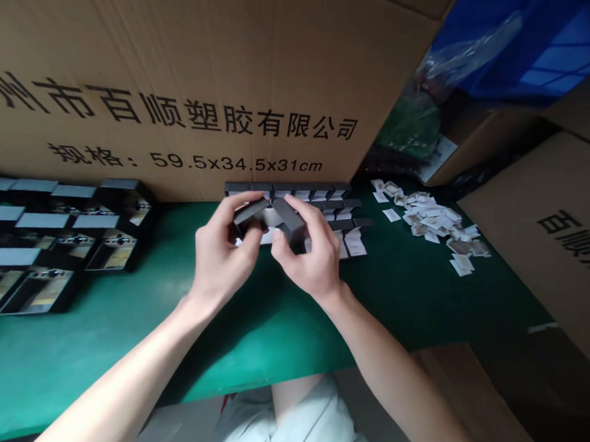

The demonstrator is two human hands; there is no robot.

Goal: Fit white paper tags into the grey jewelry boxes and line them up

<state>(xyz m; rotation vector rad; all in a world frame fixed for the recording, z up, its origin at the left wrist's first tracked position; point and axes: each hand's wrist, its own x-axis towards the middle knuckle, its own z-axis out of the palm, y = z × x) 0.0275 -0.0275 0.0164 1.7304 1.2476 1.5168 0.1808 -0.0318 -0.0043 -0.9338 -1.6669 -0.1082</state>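
Observation:
Between both hands, above the green table (262, 343), is a small dark box (287, 216) with a pale inside, its parts tilted apart. My left hand (225, 247) grips its left part, thumb in front and fingers over the top. My right hand (311, 250) pinches the right part the same way. Just behind the hands stand rows of small dark boxes (337, 205) with white flaps, partly hidden by the hands. The inside of the held box is mostly covered by my thumbs.
A large cardboard carton (167, 89) stands along the back. Open black cases (111, 249) lie at the left. Small white pieces (435, 219) are scattered at the right, beside another carton (550, 232). A blue crate (524, 40) is at the back right.

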